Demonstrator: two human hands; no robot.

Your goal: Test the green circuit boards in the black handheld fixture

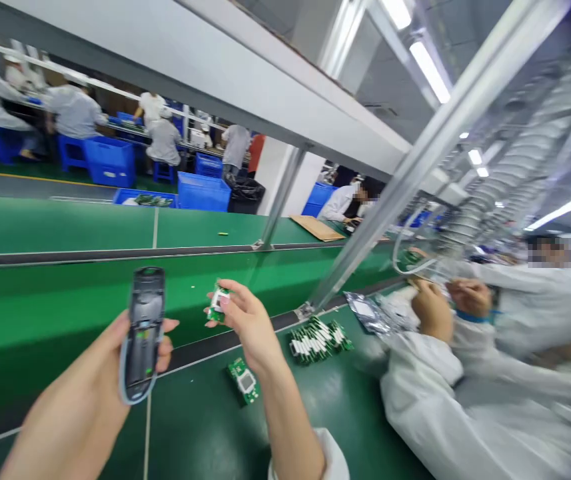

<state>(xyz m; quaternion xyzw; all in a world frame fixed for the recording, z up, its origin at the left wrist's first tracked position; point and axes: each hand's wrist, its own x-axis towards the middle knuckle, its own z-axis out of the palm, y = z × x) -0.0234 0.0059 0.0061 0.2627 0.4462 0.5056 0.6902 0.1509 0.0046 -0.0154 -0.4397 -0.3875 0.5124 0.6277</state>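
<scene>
Closest, a bare left hand (82, 390), its grip closed around an elongated black plastic handheld casing (144, 327) with a pale blue-grey rim. Raised just to the right, a bare right hand (250, 320), its grip pinched on a small green circuit board (216, 308) bearing a white part. Spread below on a green desk (185, 433), a single green circuit board (243, 381) and a heap of narrow green boards (318, 341). Seen beyond, a co-worker's white sleeve (422, 400), then blue plastic crates (204, 192) farther off.

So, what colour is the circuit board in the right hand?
Green, with a white patch; the circuit board shows best in the head view.
</scene>
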